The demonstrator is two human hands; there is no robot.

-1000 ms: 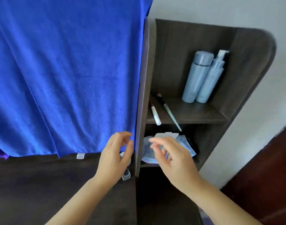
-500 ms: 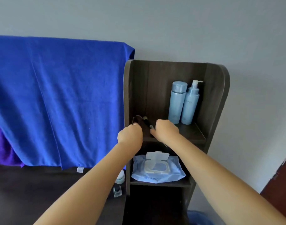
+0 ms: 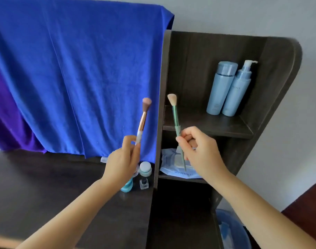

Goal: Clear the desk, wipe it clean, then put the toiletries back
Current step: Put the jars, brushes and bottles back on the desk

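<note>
Head view: left hand (image 3: pixel 122 163) closed on pink brush (image 3: pixel 143 117), fingers round low end of handle; most of brush sticks up above grip, bristles on top, leaning right, over desk (image 3: pixel 45 186). Right hand (image 3: pixel 201 153) pinches green brush (image 3: pixel 176 123) near middle; bristles up above grip, thin tail pokes down below. Green brush in front of shelf (image 3: pixel 207 125). Two blue bottles (image 3: pixel 229 88) stand upright on shelf, touching. Wipes pack (image 3: pixel 169 168) on lower shelf. Small jar (image 3: pixel 145 168) on desk beside left hand. Blue towel (image 3: pixel 72 72) hangs behind.
</note>
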